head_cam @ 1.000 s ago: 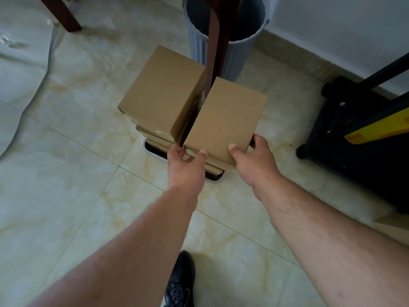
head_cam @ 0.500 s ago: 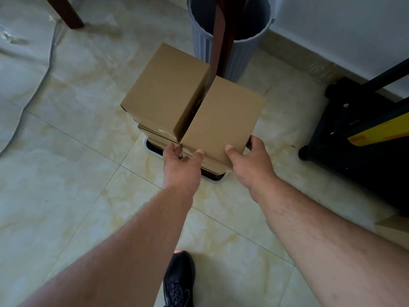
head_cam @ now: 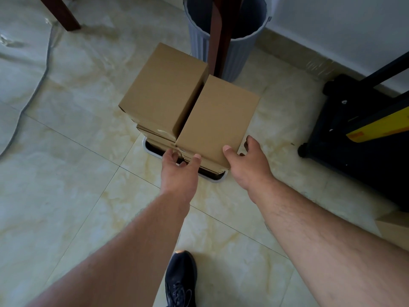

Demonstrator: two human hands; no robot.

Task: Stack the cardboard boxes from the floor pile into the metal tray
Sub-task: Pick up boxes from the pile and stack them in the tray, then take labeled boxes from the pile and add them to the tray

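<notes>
Two stacks of brown cardboard boxes stand side by side in the metal tray (head_cam: pixel 218 178), whose white rim shows at the near side. The top right cardboard box (head_cam: pixel 218 120) lies flat on its stack, and the left stack's top box (head_cam: pixel 162 89) sits a little higher. My left hand (head_cam: pixel 180 171) pinches the right box's near left corner, thumb on top, fingers against the front. At the near right corner is my right hand (head_cam: pixel 249 165); its thumb rests on the box top and its fingers spread loosely beside the box's right edge.
A grey ribbed bin (head_cam: pixel 223 36) and a dark wooden leg (head_cam: pixel 218 38) stand just behind the boxes. To the right is a black and yellow cart (head_cam: pixel 363 131). Another cardboard box (head_cam: pixel 396 227) lies at the right edge. My dark shoe (head_cam: pixel 180 280) is on the tiled floor.
The right box has settled onto its stack beside the left one. My right hand's fingers have come out from under it and spread beside its right edge.
</notes>
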